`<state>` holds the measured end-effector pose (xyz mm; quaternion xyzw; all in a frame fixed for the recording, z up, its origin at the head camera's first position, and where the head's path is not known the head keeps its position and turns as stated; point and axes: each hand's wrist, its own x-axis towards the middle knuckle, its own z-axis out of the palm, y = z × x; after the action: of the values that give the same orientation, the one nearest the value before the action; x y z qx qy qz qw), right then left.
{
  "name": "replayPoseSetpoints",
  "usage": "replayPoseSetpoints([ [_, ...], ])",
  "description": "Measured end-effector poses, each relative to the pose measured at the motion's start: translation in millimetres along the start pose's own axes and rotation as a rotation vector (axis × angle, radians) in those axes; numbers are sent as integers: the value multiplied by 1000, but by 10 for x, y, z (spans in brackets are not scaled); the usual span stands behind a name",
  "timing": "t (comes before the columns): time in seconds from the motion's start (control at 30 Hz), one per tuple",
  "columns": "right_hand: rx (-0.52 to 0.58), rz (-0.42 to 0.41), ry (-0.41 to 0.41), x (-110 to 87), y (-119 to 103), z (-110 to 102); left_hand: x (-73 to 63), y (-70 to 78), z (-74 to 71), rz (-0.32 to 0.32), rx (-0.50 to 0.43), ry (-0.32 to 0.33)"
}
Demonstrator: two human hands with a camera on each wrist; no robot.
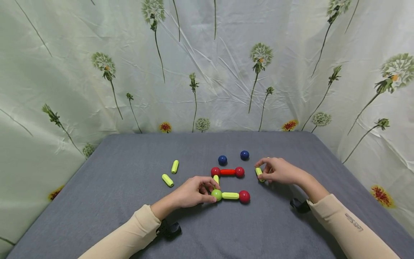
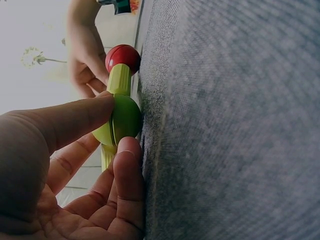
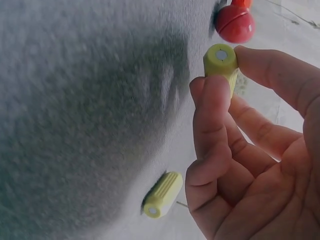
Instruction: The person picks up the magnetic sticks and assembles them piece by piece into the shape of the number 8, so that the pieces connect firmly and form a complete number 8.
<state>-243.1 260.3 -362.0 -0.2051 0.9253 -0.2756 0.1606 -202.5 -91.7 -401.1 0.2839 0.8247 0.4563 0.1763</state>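
Note:
My left hand [image 1: 195, 191] holds a green ball [image 1: 216, 195] between thumb and fingers. From that ball one yellow-green rod [image 1: 230, 195] runs right to a red ball [image 1: 244, 196]. Another yellow-green rod [image 1: 216, 180], partly behind my fingers, runs back to a second red ball [image 1: 215, 172]. A red rod [image 1: 228, 172] joins this to a third red ball [image 1: 239, 172]. To the right of these joined pieces, my right hand [image 1: 281, 171] pinches a loose yellow-green rod [image 3: 220, 61]. A silvery disc shows in its end in the right wrist view.
Two blue balls [image 1: 222, 160] lie behind the red rod. Two loose yellow-green rods [image 1: 168, 180] lie to the left. Another rod [image 3: 162, 195] lies beside my right hand in the right wrist view. Grey cloth [image 1: 129, 162] covers the table; a floral curtain [image 1: 220, 72] hangs behind.

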Motion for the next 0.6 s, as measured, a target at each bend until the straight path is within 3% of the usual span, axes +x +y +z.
replayPoseSetpoints([
  [0.33, 31, -45, 47, -71, -34, 75, 3, -10, 5, 10, 6, 4],
  [0.6, 78, -19, 77, -110, -95, 165, 0, -3, 2, 8, 1, 1],
])
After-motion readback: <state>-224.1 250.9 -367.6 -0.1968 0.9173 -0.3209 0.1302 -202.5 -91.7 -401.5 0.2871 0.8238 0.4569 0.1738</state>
